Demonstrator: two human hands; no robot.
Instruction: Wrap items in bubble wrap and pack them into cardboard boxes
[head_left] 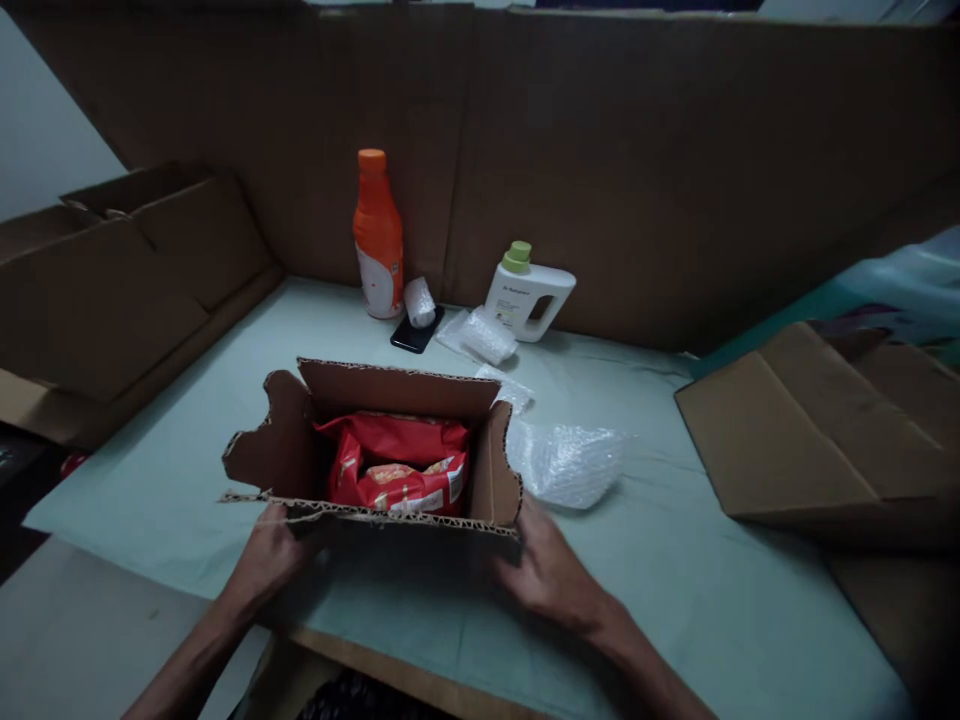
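An open-topped cardboard box [397, 385] sits near the front of the table, its upper edges rough and cut. Inside lies a crumpled red packet [397, 435] with printed food pictures. My left hand [271, 552] grips the box at its near left corner, fingers partly hidden by the wall. At the near right corner, my right hand [551, 572] holds the box with its thumb toward me; its fingers are slightly blurred and partly behind the side. Beside the box on the right is a sheet of bubble wrap [574, 462].
Toward the back stand an orange bottle [377, 235] and a white jug [525, 295] with a green cap. A black phone [411, 337] and bubble-wrapped pieces [486, 335] lie before them. Cardboard boxes flank the table, left [142, 290] and right [787, 430]. A cardboard panel [675, 160] rises behind.
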